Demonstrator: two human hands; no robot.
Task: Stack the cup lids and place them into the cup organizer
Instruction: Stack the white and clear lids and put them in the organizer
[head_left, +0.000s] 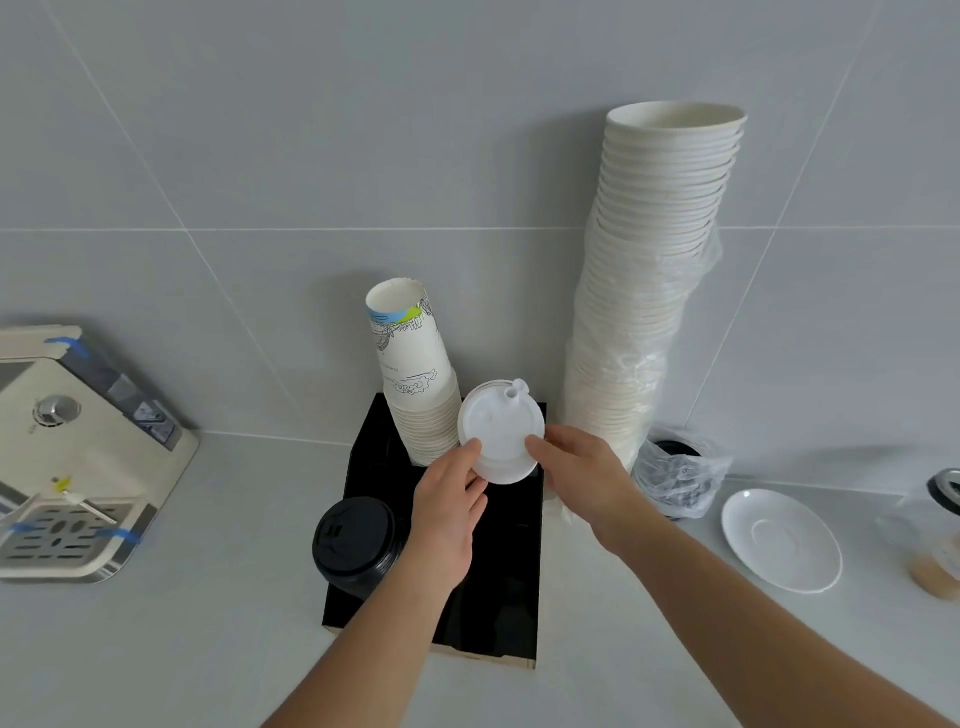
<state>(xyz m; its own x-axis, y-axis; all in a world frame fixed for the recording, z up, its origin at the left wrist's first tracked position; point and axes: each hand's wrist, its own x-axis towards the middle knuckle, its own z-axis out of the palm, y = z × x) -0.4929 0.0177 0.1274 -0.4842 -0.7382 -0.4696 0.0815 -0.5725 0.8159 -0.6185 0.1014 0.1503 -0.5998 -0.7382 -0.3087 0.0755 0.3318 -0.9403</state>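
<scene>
A stack of white cup lids (500, 431) is held above the back right part of the black cup organizer (488, 587). My left hand (449, 506) grips the stack's left edge and my right hand (582, 467) grips its right edge. The top lid has a small raised spout at its far rim. A stack of black lids (356, 543) sits in the organizer's front left slot. A stack of printed paper cups (415, 374) stands in the back left slot.
A tall leaning stack of white paper bowls (649, 280) stands right of the organizer against the tiled wall. A plastic bag with black lids (678, 475), a white saucer (782, 540) and a jar (935, 540) lie to the right. A beige countertop machine (78, 452) sits at the left.
</scene>
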